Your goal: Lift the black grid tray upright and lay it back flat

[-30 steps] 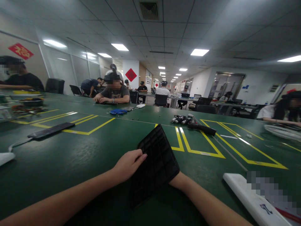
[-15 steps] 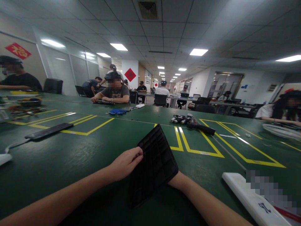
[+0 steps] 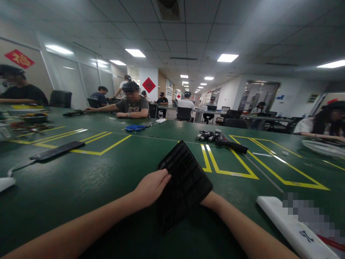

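Note:
A black gridded plastic tray is held tilted above the green table, its far corner raised. My left hand grips the tray's left edge, fingers curled over it. My right hand is hidden behind the tray; only its wrist shows at the tray's lower right edge.
A black phone with a white cable lies at the left. A white box sits near right. Black tools and metal parts lie beyond the tray, inside yellow tape lines. People sit along the far and side edges of the table.
The tray has shifted slightly right and tilted a bit more. My left fingers have slid further onto its edge. The person across has stretched an arm out to the left.

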`<control>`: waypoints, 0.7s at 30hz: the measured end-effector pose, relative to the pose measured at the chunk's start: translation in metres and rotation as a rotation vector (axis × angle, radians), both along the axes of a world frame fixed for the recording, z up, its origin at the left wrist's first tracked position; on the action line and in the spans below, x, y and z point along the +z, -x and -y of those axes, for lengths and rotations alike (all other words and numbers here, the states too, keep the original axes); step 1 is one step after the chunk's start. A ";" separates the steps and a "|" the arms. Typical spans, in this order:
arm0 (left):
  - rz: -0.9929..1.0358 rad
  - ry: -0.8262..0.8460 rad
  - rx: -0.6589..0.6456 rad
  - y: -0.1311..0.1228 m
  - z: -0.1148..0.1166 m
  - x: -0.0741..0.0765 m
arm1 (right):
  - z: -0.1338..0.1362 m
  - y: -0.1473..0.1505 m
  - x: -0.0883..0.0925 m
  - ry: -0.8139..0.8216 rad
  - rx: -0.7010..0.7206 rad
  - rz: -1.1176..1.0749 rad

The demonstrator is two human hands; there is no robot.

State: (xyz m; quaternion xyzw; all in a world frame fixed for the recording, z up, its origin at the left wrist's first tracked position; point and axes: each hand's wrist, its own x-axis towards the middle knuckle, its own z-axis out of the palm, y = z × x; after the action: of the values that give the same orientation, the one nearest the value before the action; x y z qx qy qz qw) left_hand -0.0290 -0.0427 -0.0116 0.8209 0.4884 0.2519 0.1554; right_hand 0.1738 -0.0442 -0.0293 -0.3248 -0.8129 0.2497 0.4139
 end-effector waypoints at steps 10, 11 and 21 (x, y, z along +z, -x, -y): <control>0.072 0.037 -0.057 0.003 -0.001 0.003 | -0.005 -0.006 -0.004 0.031 0.054 0.084; 0.087 0.041 -0.054 0.002 -0.001 0.003 | -0.005 -0.006 -0.004 0.036 0.052 0.076; 0.827 0.615 0.132 -0.001 -0.014 0.004 | -0.011 -0.004 -0.013 0.042 0.042 0.185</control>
State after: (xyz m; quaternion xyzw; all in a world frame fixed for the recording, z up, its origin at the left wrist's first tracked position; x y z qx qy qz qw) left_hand -0.0275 -0.0288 -0.0071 0.5366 0.4884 0.4094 0.5531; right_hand 0.1782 -0.0331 -0.0419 -0.3380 -0.8490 0.2439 0.3248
